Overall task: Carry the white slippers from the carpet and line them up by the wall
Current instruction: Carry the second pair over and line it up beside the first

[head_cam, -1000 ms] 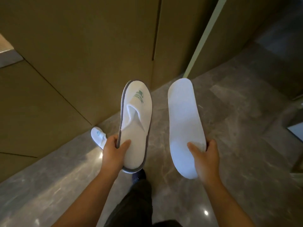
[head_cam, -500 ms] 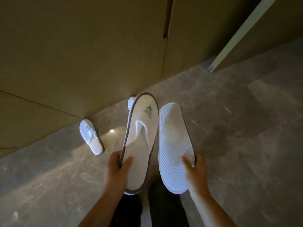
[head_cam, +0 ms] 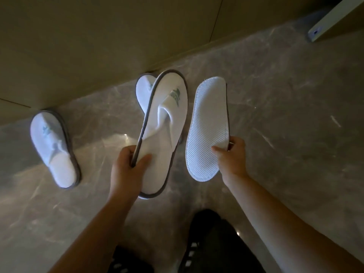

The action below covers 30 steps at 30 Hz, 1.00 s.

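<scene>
My left hand (head_cam: 127,168) grips a white slipper (head_cam: 167,123) by its grey-trimmed edge, upper side facing me, a green logo on the toe. My right hand (head_cam: 232,156) pinches a second white slipper (head_cam: 206,127) near its heel, ribbed sole turned toward me. Both hang above the marble floor. Two more white slippers lie on the floor with toes to the wall: one at the left (head_cam: 53,146), and one (head_cam: 143,91) partly hidden behind the slipper in my left hand.
A beige panelled wall (head_cam: 118,36) runs along the top, meeting the grey marble floor (head_cam: 285,115). A pale door edge (head_cam: 334,20) stands at the upper right. My dark trousers and shoes (head_cam: 212,243) fill the bottom middle.
I have leaned down closer to the floor by the wall. Both held slippers are lower, and the second floor slipper behind the left-hand one shows more.
</scene>
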{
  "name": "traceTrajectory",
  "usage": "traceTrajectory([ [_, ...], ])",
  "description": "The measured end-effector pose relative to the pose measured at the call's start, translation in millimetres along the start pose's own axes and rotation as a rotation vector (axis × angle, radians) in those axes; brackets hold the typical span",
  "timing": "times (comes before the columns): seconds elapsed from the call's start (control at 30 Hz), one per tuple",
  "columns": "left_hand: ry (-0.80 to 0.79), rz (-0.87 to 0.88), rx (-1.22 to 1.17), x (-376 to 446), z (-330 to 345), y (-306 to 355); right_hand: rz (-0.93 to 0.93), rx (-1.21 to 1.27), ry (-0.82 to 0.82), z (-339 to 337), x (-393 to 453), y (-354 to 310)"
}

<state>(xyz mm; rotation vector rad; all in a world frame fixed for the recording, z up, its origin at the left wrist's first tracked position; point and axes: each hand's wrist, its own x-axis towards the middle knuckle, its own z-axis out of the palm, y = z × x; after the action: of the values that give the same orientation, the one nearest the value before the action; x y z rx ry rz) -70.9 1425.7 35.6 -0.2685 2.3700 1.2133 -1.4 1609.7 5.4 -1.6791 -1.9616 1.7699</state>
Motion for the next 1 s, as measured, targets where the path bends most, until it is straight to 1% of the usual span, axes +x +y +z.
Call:
traceTrajectory([
  [0.07, -0.012, 0.023, -0.023, 28, 21, -28, -0.074, -0.012, 0.03, 16, 35, 18],
  [0.13, 0.015, 0.049, -0.054, 52, 40, -53, -0.151, -0.031, 0.08, 33, 69, 35],
  [0.23, 0.055, 0.061, -0.107, 75, 66, -75, -0.217, -0.032, 0.135, 52, 104, 59],
  [0.3, 0.058, 0.06, -0.126, 85, 77, -82, -0.242, -0.054, 0.141, 61, 116, 72],
  [0.4, 0.032, 0.094, -0.14, 92, 80, -78, -0.304, -0.2, 0.149, 68, 110, 78],
  [0.47, 0.028, 0.098, -0.163, 93, 75, -69, -0.364, -0.21, 0.107, 74, 93, 72],
  [0.5, 0.025, 0.091, -0.183, 92, 73, -63, -0.372, -0.163, 0.053, 79, 83, 67],
  [0.53, 0.015, 0.084, -0.21, 92, 70, -57, -0.344, -0.087, -0.02, 83, 72, 62],
  [0.6, -0.013, 0.078, -0.265, 90, 66, -48, -0.231, 0.08, -0.176, 94, 54, 51],
  [0.63, -0.027, 0.078, -0.272, 90, 64, -46, -0.187, 0.141, -0.227, 99, 48, 46],
  [0.67, -0.045, 0.08, -0.262, 92, 61, -44, -0.178, 0.176, -0.241, 104, 44, 40],
  [0.73, -0.105, 0.073, -0.243, 96, 53, -44, -0.252, 0.205, -0.192, 115, 38, 29],
  [0.8, -0.207, 0.056, -0.235, 103, 37, -49, -0.313, 0.197, -0.167, 128, 33, 18],
  [0.87, -0.308, 0.069, -0.16, 112, 14, -60, -0.31, 0.13, -0.199, 144, 28, 10],
  [0.9, -0.326, 0.07, -0.102, 115, 1, -68, -0.308, 0.067, -0.227, 152, 26, 8],
  [1.0, -0.24, 0.007, 0.092, 121, -42, -101, -0.339, -0.134, -0.333, 181, 15, 14],
])
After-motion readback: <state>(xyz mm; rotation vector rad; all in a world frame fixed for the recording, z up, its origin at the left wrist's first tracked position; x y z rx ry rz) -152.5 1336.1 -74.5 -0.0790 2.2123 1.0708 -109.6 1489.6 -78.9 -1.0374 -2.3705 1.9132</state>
